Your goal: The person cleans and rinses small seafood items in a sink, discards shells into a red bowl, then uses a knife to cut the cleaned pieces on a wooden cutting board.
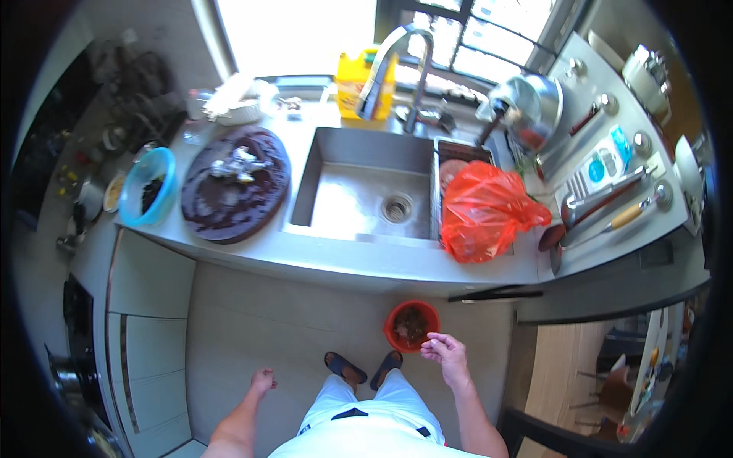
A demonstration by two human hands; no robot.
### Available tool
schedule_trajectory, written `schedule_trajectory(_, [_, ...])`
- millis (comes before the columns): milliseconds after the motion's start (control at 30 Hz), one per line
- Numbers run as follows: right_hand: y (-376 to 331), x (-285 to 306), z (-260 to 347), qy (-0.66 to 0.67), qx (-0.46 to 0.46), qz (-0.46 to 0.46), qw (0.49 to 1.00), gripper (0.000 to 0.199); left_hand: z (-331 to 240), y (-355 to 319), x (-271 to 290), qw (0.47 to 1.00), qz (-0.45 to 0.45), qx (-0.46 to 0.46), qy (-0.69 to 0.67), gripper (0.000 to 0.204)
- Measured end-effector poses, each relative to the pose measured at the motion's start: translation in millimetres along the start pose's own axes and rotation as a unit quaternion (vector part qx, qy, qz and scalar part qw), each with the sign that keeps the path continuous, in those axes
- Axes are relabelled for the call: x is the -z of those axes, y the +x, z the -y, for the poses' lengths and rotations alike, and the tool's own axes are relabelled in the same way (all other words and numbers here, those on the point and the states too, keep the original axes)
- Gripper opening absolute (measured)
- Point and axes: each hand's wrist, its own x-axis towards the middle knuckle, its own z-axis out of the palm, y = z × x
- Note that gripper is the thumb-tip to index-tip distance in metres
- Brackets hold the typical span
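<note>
My left hand (263, 379) hangs low at my left side, its fingers curled in with nothing visible in them. Over the floor, my right hand (449, 356) is held out with its fingers loosely bent and apart, and nothing shows in it. Nearest to it is a red basin (391, 330) on the floor, with brownish scraps (411, 324) inside. Both hands are apart from the counter. On the counter, a red plastic bag (489, 214) lies on a dark rack right of the steel sink (359, 195). A round dark chopping board (229, 202) carries a silvery, crumpled-looking heap (238, 163).
A light-blue basin (164, 175) with dark contents sits left of the board. Behind the sink stand a tall faucet (416, 84) and a yellow jug (353, 80). Ladles and other utensils (630, 215) hang at right. White cabinets (153, 305) line the left side.
</note>
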Motion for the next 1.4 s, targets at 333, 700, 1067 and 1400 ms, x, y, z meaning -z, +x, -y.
schedule_trajectory(333, [47.3,-98.4,88.5,-0.013,0.064,0.106,0.992,0.026,-105.2,-75.0,22.3,0.963,0.019,-0.143,-0.225,0.031])
schedule_trajectory(700, [324.2,-107.5,173.6,0.084,0.036,0.158,0.983,0.033,-197.0,-115.7,37.0,0.886,-0.072,-0.251,-0.383,0.026])
schedule_trajectory(1067, [471.9,-157.7,323.3,0.055,0.064,0.117,0.990,0.030,-340.2,-140.8,10.9,0.808,-0.080,-0.356,-0.463,0.025])
schedule_trajectory(1400, [538.7,-153.0,352.7,0.041,0.086,0.111,0.989,0.033,-440.1,-144.0,9.8,0.834,-0.045,-0.426,-0.348,0.020])
